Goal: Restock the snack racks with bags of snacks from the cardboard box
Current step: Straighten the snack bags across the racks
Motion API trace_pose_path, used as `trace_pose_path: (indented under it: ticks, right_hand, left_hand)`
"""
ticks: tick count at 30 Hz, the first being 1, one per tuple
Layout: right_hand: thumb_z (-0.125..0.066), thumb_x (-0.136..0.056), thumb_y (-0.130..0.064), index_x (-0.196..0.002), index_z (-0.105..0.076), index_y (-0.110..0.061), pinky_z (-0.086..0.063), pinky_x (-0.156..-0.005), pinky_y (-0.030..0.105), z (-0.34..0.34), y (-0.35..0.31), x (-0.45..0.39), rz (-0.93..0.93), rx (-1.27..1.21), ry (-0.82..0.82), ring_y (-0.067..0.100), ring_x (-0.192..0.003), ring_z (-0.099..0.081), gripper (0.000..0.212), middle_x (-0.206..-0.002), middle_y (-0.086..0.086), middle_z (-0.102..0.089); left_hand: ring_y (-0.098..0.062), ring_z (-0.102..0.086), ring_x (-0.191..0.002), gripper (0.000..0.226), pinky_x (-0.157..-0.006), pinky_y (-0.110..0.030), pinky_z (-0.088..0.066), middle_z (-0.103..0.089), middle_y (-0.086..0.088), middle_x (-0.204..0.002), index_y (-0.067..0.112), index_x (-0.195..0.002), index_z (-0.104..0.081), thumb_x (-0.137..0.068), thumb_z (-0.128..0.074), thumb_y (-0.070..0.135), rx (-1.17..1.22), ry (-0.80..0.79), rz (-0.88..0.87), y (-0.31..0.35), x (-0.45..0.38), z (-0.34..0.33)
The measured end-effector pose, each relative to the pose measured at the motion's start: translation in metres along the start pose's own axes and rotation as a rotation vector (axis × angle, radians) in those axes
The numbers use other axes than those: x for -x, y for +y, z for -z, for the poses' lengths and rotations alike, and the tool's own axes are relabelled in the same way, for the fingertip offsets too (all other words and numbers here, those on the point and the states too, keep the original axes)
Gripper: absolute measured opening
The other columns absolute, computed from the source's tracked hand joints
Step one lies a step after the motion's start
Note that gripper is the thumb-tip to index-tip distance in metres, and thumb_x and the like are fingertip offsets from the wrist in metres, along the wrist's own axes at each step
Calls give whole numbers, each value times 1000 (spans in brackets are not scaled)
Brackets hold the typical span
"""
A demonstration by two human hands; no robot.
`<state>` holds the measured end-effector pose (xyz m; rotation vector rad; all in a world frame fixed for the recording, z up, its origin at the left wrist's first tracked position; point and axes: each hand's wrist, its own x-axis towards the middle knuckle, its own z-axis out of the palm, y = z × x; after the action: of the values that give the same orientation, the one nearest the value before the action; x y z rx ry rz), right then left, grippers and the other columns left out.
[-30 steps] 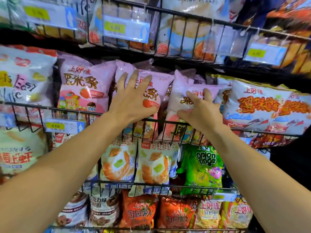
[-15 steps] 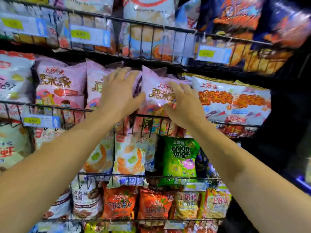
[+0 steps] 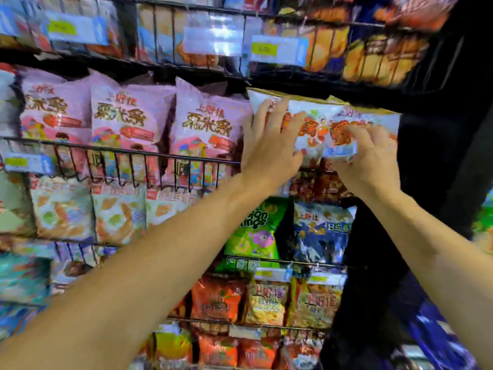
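Observation:
Two white snack bags with orange print (image 3: 317,121) stand at the right end of the middle wire rack (image 3: 133,154). My left hand (image 3: 269,148) lies flat with straight fingers on the left white bag. My right hand (image 3: 366,158) has curled fingers on the right white bag (image 3: 373,118) and grips its lower part. Three pink snack bags (image 3: 205,124) stand upright in the same rack to the left of my hands. The cardboard box is out of view.
Price tags (image 3: 277,49) hang on the upper rack, which is full of bags. Below my arms sit a green onion-rings bag (image 3: 253,231), a blue bag (image 3: 322,231) and rows of orange and yellow bags (image 3: 266,300). A dark gap lies right of the racks.
Both hands have left the pink bags and moved right onto the white bags with orange print. The view has swung right and is blurred.

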<state>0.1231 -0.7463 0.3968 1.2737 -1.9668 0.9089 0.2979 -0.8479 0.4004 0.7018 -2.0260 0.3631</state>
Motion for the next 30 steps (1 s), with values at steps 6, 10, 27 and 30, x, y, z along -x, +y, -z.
trace_pose_path:
  ticks: [6,10,27,30]
  right_hand:
    - [-74,-84,-50,-152,-33,-32,-21,-118,55,-14,31,-25,-44,54,-69,41,-147,-19,81,-162,13,-21]
    - [-71,-83,-60,-155,-17,-45,-22,-117,62,-24,34,-32,-85,28,-68,36,-152,-3,91,-168,3,-2]
    - [-58,-89,-60,-150,1,-56,-41,-108,58,-39,52,-32,-44,48,-150,32,-153,-4,85,-166,-8,-4]
    - [-45,-87,-72,-147,15,-58,-32,-112,58,-42,49,-37,-34,60,-298,36,-143,-36,86,-161,-1,-31]
  left_hand:
    - [-43,1,-150,85,-107,-75,-20,-3,-3,-167,43,-155,-19,-83,-58,63,-131,-100,53,14,-26,-31]
    - [-44,6,-149,103,-104,-76,-27,5,-1,-167,48,-155,-5,-72,-56,82,-115,-147,110,14,-42,-43]
    - [-45,7,-148,106,-109,-73,-23,1,-7,-166,45,-155,-1,-72,-54,84,-160,-280,209,1,-66,-46]
    - [-41,13,-149,106,-106,-78,-17,10,-2,-166,48,-154,3,-72,-53,86,-187,-278,219,7,-62,-43]
